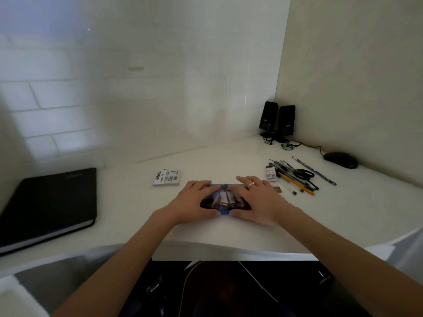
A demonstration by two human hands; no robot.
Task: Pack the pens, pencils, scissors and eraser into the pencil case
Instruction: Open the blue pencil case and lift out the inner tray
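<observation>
Head camera looks down on a white desk (128,209) set into a corner. Both hands lie on the pencil case (225,199), a flat case with a printed figure on its lid, which sits flat on the desk just in front of the person. The left hand (192,202) covers the case's left end, its fingers spread over the top and the thumb against the near edge. The right hand (256,200), with a ring on one finger, covers the right end the same way, fingers fairly straight across the lid and thumb at the near edge. The lid looks closed, though the hands hide both ends.

To the right of the case, apart from it, lies a loose cluster of things: a small white eraser (272,173), black-handled scissors (303,173), an orange pencil (295,183), a clear pen (287,187) and a patterned pencil (314,170) farthest out.

Behind the case sits a small white card pack (166,177). A closed black laptop (48,202) lies at the far left, two black speakers (278,120) stand in the corner, and a black mouse (340,160) rests by the right wall.
</observation>
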